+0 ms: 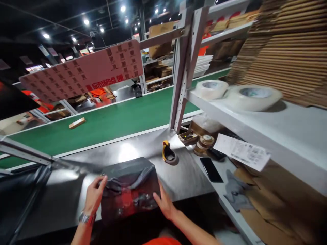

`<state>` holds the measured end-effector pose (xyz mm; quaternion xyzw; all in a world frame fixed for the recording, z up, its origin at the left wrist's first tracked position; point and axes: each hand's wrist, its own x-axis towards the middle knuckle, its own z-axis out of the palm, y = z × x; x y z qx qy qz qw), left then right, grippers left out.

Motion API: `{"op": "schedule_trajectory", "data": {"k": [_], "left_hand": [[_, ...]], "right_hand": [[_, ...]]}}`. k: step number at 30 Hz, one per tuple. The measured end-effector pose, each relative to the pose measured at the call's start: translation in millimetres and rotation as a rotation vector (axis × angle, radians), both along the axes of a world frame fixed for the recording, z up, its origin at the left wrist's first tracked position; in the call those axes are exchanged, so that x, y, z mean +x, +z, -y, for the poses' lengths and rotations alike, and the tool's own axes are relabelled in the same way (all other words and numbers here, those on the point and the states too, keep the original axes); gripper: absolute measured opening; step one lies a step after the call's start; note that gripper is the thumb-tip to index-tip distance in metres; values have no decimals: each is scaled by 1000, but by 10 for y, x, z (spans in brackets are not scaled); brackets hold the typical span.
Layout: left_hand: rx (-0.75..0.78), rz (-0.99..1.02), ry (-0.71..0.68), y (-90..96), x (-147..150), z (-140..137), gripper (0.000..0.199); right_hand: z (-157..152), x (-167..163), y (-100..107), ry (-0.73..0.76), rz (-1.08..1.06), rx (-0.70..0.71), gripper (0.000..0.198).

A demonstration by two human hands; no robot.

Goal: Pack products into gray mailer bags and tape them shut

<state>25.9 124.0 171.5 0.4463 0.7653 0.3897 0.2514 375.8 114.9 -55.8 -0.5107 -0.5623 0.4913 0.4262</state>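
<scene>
A dark box with a red middle (pixel 127 197), covered in what looks like loose clear or dark plastic film, is at the near edge of the metal worktop (pixel 143 144). My left hand (pixel 95 194), with a metal watch on its wrist, grips the left side of the box, its fingers bent. At the right side, my right hand (pixel 165 202) presses with thumb on the front and fingers along the edge. Between them the box is held slightly tilted. A yellow and black tape dispenser (pixel 168 153) stands on the worktop beyond the right hand.
A green conveyor belt (pixel 114 117) runs behind the worktop, carrying a small carton (pixel 77 123). To the right are a phone (pixel 211 169), a printed label sheet (pixel 241 152), tape rolls (pixel 255 97) and stacked cardboard (pixel 288 51). A metal post (pixel 182 68) rises beside the belt. People work beyond.
</scene>
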Motion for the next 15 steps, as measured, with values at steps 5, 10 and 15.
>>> {"op": "schedule_trajectory", "data": {"k": [5, 10, 15], "left_hand": [[32, -2, -298, -67, -125, -420, 40], [-61, -309, -202, -372, -592, -661, 52], [-54, -509, -166, -858, -340, -457, 62]], "right_hand": [[549, -281, -586, 176, 158, -36, 67], [444, -535, -516, 167, 34, 71, 84], [122, 281, -347, -204, -129, -86, 71]]}}
